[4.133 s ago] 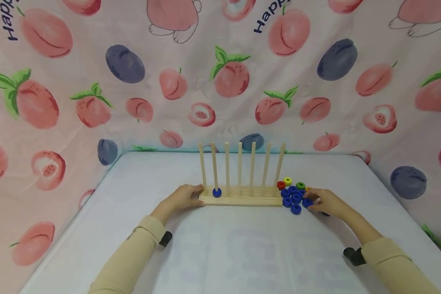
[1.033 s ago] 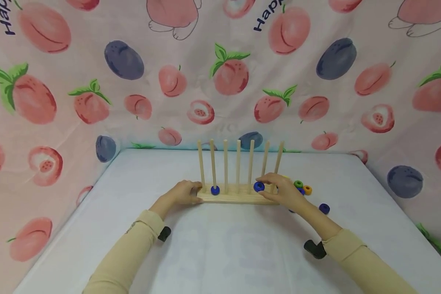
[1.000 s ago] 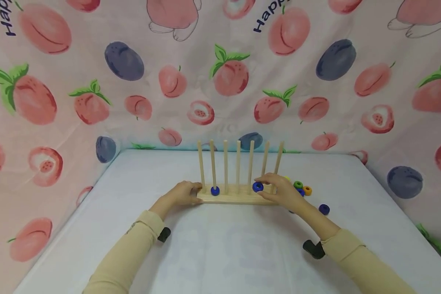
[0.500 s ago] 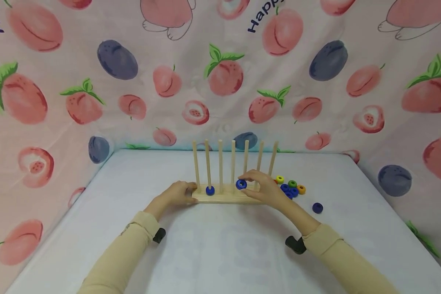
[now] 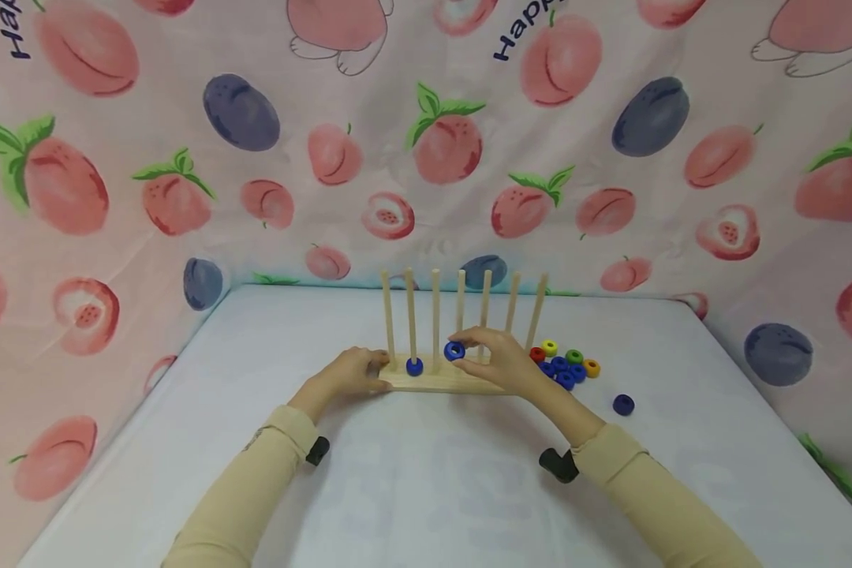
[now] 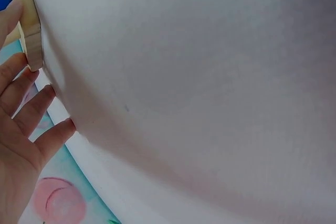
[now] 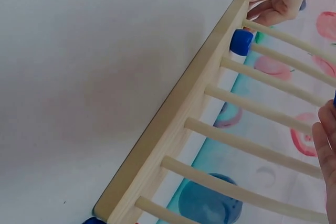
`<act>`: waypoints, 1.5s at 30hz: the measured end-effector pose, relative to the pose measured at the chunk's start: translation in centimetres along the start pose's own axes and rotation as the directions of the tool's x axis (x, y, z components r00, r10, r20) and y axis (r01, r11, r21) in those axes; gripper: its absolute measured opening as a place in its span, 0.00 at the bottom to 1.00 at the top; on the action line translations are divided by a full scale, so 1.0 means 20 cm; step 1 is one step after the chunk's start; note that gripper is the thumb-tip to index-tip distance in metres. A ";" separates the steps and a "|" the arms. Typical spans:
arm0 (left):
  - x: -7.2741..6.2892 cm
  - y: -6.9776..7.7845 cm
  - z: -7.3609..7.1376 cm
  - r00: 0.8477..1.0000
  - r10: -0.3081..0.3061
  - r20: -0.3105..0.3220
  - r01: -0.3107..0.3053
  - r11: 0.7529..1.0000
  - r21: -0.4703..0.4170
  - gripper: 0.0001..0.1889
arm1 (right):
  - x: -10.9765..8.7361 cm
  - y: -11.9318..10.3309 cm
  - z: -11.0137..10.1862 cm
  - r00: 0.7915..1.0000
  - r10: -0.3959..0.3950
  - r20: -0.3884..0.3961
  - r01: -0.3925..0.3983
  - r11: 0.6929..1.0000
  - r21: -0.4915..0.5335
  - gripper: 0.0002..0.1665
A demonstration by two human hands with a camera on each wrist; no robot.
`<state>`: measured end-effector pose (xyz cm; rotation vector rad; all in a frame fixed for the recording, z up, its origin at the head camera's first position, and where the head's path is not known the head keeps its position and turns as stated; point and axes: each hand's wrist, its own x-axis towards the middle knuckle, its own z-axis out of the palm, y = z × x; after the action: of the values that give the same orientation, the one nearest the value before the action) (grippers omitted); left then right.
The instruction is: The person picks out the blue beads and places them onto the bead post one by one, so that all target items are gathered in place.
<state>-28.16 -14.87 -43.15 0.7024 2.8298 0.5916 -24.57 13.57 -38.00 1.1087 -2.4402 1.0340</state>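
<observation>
Between thumb and fingertips, my right hand (image 5: 504,360) pinches a blue ring bead (image 5: 454,351), hole facing the camera. The bead is in front of the middle pegs of a wooden peg rack (image 5: 433,382) with a row of upright pegs. In the right wrist view only the fingers (image 7: 328,137) and a sliver of that bead show, at the right edge. My left hand (image 5: 348,372) grips the rack's left end, thumb at the front and fingers behind, and the left wrist view shows its fingertips at the base. Another blue bead (image 5: 415,367) sits low on the second peg from the left.
Right of the rack lie a red bead (image 5: 537,354), a yellow bead (image 5: 550,348), a green bead (image 5: 574,357), an orange bead (image 5: 592,368) and several blue beads (image 5: 565,380). One dark blue bead (image 5: 623,405) lies apart. A fruit-print cloth (image 5: 426,229) hangs behind the white table (image 5: 397,473).
My right hand has taken a blue bead from the pile and carried it left and slightly up, along the front of the rack. The left hand has stayed at the rack's end.
</observation>
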 end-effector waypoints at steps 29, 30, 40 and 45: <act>0.00 0.01 0.03 0.999 -0.029 -0.034 0.028 0.999 -0.021 0.33 | 0.16 -0.10 0.05 0.993 -0.059 -0.100 0.060 0.998 0.015 0.20; -0.01 0.01 0.03 0.999 -0.025 -0.030 0.024 1.000 -0.019 0.33 | 0.17 -0.10 0.05 0.993 -0.061 -0.104 0.063 0.998 0.018 0.20; 0.00 0.01 0.02 1.000 0.002 -0.012 -0.002 1.000 -0.010 0.34 | 0.21 -0.13 0.05 0.991 -0.045 -0.128 0.049 0.998 0.031 0.21; 0.00 0.01 0.03 1.000 -0.016 -0.013 0.015 1.000 -0.025 0.34 | 0.22 -0.15 0.05 0.985 -0.038 -0.168 0.047 0.998 0.048 0.21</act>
<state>-27.83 -14.52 -43.66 0.6743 2.8318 0.6299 -25.25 9.18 -35.08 1.0398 -2.2613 1.1351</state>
